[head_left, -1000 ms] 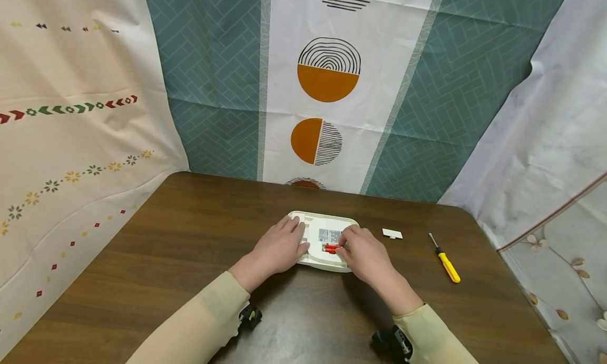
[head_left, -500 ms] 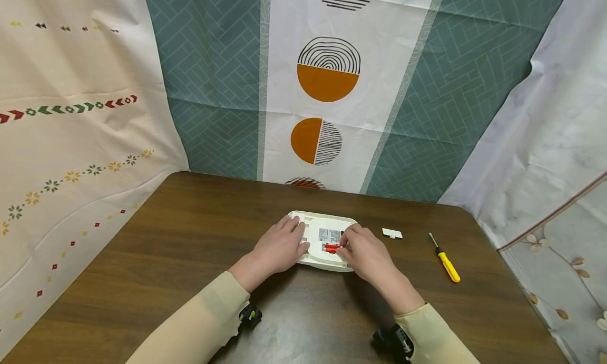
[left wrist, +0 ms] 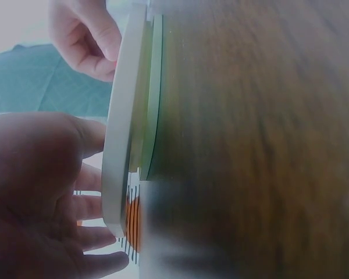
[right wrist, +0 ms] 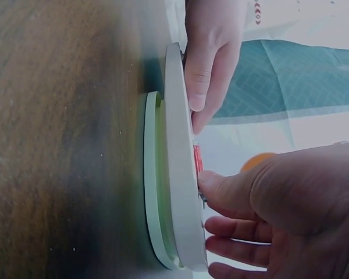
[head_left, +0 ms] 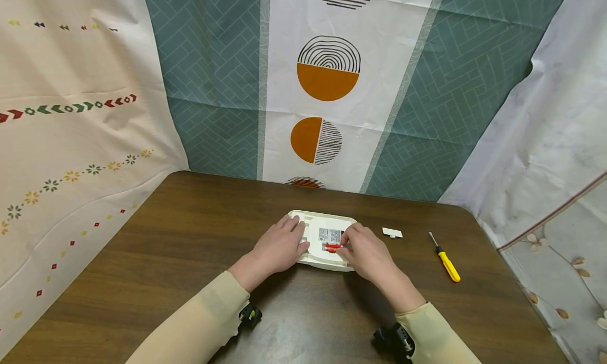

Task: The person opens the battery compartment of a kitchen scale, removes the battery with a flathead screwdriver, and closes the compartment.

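A white, flat device with rounded corners (head_left: 314,231) lies underside up on the table, with a printed label and an uncovered battery compartment. Red batteries (head_left: 332,248) show in that compartment, partly hidden by my right hand (head_left: 369,254). In the right wrist view, the thumb lies against the end of a red battery (right wrist: 198,158), and the head view has the index finger close opposite it. My left hand (head_left: 281,244) rests with extended fingers on the device's left side. A pale green lower part (left wrist: 155,99) of the device faces the tabletop in the left wrist view.
A small white battery cover (head_left: 392,233) with a tab lies right of the device. Farther right is a screwdriver (head_left: 446,258) with a yellow handle. Patterned cloths (head_left: 213,90) hang behind the brown wooden table (head_left: 213,211) and at both sides.
My right hand has shifted very slightly at the batteries. The left hand and the device stay in place.
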The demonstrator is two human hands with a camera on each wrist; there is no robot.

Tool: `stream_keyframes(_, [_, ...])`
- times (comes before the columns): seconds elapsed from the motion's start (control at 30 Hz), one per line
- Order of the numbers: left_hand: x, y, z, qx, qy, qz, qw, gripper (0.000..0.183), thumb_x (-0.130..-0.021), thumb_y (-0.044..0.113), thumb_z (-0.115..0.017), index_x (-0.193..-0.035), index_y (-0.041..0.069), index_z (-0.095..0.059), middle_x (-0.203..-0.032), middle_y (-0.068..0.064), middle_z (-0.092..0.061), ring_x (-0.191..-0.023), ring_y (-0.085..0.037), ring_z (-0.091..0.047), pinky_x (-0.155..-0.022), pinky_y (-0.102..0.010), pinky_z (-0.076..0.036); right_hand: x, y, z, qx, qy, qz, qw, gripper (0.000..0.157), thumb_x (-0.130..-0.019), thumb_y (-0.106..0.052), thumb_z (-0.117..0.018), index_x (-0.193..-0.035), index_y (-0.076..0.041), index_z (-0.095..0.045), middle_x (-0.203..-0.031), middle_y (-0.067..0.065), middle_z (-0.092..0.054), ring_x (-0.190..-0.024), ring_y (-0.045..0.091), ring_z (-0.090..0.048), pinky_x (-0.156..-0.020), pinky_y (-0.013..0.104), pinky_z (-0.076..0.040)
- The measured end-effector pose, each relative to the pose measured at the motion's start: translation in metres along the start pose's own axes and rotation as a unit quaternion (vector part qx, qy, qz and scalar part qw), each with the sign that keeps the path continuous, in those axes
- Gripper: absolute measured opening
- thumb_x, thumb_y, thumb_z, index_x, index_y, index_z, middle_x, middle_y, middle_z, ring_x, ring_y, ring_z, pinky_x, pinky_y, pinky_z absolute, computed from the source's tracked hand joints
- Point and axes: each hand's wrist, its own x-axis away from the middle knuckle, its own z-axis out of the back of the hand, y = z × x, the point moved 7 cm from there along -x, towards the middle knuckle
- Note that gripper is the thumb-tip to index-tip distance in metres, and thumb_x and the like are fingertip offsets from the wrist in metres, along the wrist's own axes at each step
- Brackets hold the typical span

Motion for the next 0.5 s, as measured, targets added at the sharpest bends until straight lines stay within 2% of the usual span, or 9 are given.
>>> stream_keyframes(0.23, [-0.0013,-0.0010,-0.0009,0.002,-0.001,0.000,1.0000,0.064,-0.114,0.041,-0.061,-0.162,-0.001,-0.052,-0.171,-0.022,-0.043,-0.162,-0.042,-0.034,-0.130,-0.054,-0.032,-0.0008,0.0023,0.0000,-0.011,-0.004,-0.008,1.000,0.023,-0.094,-0.015,-0.091,-0.095,-0.012,-0.067,-0.103,0.003,-0.060,-0.093,0.024,-0.054,-0.075,0.038,-0.049])
stream_keyframes(0.5, [0.0002,-0.0005,-0.0002,0.002,0.005,-0.004,1.0000,0.063,-0.115,0.040,-0.060,-0.162,-0.001,-0.052,-0.171,-0.023,-0.043,-0.162,-0.043,-0.034,-0.130,-0.054,-0.033,-0.0008,0.0021,0.0028,-0.006,0.015,0.000,1.000,0.019,-0.097,-0.012,-0.085,-0.093,-0.012,-0.067,-0.098,0.002,-0.059,-0.092,0.024,-0.055,-0.077,0.040,-0.050])
